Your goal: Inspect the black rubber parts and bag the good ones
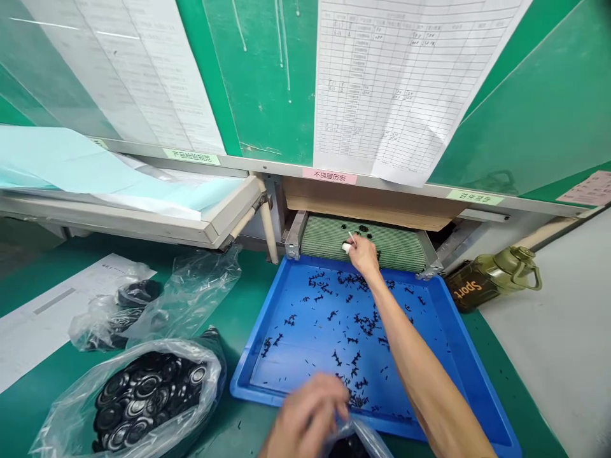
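There are two hands (363, 254) (308, 410), one tray (296, 362), one bottle (496, 277).

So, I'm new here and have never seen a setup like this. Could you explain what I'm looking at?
There is no robot: one head-worn camera looks down at a person's bare hands. The right hand holds a small white item over a green ribbed surface. The left hand is blurred near the close edge of a blue tray; its grip is unclear. Small black bits lie scattered in the tray. To its left, an open plastic bag holds round black pieces.
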A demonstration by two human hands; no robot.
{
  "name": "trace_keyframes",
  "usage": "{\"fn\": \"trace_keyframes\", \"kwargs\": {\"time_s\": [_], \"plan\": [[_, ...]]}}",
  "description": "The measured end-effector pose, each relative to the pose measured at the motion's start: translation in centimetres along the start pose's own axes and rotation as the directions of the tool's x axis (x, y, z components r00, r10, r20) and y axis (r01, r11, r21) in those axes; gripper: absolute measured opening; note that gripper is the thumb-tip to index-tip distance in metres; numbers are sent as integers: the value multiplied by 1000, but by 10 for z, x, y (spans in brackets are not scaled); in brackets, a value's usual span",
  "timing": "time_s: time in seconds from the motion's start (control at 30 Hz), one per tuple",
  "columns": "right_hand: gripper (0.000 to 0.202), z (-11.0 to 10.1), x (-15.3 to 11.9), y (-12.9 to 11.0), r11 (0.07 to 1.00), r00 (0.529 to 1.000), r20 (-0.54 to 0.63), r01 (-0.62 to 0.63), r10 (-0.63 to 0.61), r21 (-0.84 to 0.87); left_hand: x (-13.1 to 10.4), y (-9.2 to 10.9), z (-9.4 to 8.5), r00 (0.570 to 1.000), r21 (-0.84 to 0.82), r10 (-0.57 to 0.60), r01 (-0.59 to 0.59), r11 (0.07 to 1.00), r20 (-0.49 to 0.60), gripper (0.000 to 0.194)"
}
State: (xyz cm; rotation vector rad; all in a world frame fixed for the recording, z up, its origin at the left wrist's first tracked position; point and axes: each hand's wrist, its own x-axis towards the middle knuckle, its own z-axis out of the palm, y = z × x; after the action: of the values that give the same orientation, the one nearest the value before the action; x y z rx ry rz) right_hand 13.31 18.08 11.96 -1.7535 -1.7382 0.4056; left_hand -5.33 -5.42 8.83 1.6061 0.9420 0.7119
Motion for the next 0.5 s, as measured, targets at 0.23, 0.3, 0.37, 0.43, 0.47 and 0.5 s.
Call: {"fn": "trace_keyframes", "kwargs": {"time_s": [0.23,0.3,0.37,0.43,0.47,0.5], "plan": [[29,-10,-111,-16,918,986,164,-27,-41,396,92,5,-15,852,-441,-149,-104,892,-502,41],[29,-12,-137,-19,877,986,161,-45,-38,479,97,0,-7,866,-482,-138,-129,867,-480,37],[28,-16,-152,-19,903,988,141,0,-67,429,94,-4,0,882,-498,-140,-117,859,-450,34],[26,-22,-160,-17,942,984,127,76,-123,326,87,-6,0,910,-476,-134,-76,876,-392,35],[25,-25,-161,-16,953,979,131,116,-157,278,84,-7,-2,926,-446,-121,-55,893,-357,36],[26,-28,-162,-15,958,971,142,155,-193,242,81,-7,-4,941,-407,-104,-39,913,-323,35]]}}
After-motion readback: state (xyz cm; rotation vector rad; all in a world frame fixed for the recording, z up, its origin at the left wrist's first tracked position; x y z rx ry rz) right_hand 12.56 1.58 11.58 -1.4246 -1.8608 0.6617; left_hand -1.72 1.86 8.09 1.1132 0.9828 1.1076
